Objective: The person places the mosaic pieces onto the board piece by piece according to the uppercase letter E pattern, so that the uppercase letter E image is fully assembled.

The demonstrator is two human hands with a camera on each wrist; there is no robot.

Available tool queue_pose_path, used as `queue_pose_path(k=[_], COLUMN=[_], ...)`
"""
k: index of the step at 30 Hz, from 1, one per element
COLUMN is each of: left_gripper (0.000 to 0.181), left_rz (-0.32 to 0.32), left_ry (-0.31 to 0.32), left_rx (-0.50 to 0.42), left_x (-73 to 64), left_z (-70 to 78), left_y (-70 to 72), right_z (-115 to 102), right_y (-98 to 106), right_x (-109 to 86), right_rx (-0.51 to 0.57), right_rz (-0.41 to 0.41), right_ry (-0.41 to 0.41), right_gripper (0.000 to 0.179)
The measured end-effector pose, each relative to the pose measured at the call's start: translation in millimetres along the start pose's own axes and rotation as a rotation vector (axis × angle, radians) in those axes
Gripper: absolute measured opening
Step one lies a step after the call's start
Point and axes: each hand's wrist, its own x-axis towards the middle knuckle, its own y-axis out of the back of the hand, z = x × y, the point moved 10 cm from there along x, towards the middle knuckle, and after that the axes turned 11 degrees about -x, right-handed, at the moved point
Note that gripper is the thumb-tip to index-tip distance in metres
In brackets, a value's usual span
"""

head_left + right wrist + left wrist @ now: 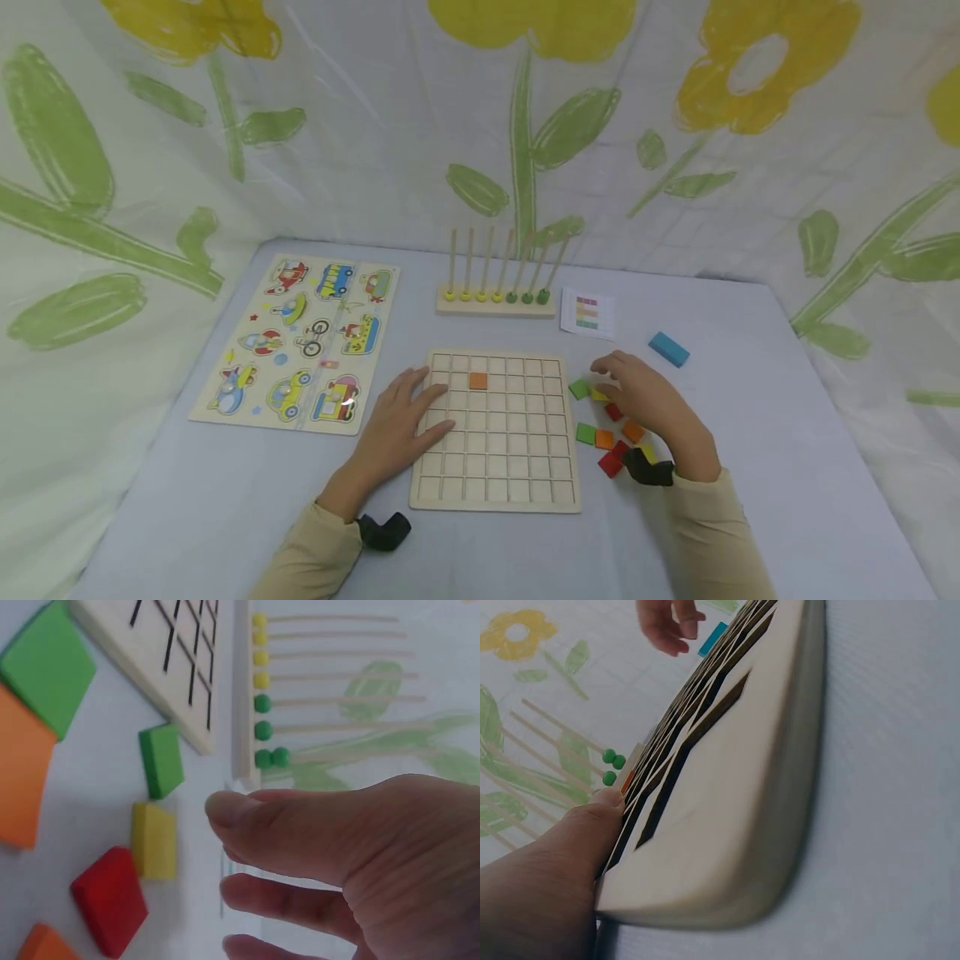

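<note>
A wooden grid board [495, 450] lies on the table, with one orange square tile [477, 381] in a cell near its upper left. My left hand [397, 421] rests along the board's left edge, fingers spread; its thumb [585, 832] lies over the rim in the left wrist view. Right of the board, my right hand [645, 396] hovers above loose tiles with thumb and fingers apart and nothing between them. Nearest to it are a green tile [161, 761], a yellow tile [155, 840] and a red tile [111, 902]. More green, orange, red and yellow tiles lie toward my right wrist.
Behind the board stands a peg rack [495, 307] with yellow and green beads. A pattern card [607, 312] and a blue block [669, 349] lie at the right rear. A vehicle picture puzzle [255, 367] lies at left. A flowered curtain [360, 167] hangs behind the table.
</note>
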Motion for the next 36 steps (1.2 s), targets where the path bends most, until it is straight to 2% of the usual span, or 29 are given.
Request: queue_pose_path(k=[2, 7, 15, 22, 29, 33, 36], left_gripper=[0.055, 0.055, 0.056, 0.055, 0.054, 0.054, 0.055], left_rz=[-0.002, -0.007, -0.005, -0.008, -0.013, -0.012, -0.015], left_ry=[0.006, 0.022, 0.012, 0.016, 0.013, 0.017, 0.023], left_rx=[0.003, 0.000, -0.005, -0.015, -0.008, -0.018, -0.022], left_x=[-0.3, -0.8, -0.6, -0.3, 0.0, -0.5, -0.8], left_z=[-0.9, -2.1, 1.2, 1.9, 2.1, 2.2, 1.7], left_y=[0.6, 1.8, 3.0, 2.9, 1.4, 2.0, 1.8], right_z=[7.2, 11.5, 10.3, 14.4, 13.2, -4.7, -28.8], right_y=[-6.8, -22.2, -22.3, -20.7, -13.7, -7.6, -3.0], right_x=[-0.7, 2.3, 2.4, -1.6, -1.8, 2.5, 7.7], right_rx=[0.017, 0.000, -0.044, -0.021, -0.020, 0.017, 0.012], right_rz=[-0.042, -0.115, -0.088, -0.091, -0.045, 0.008, 0.073], right_ry=[-0.035, -0.063, -0.057, -0.063, -0.075, -0.014, 0.097], right_gripper=[0.032, 0.033, 0.033, 0.032, 0.034, 0.029, 0.022])
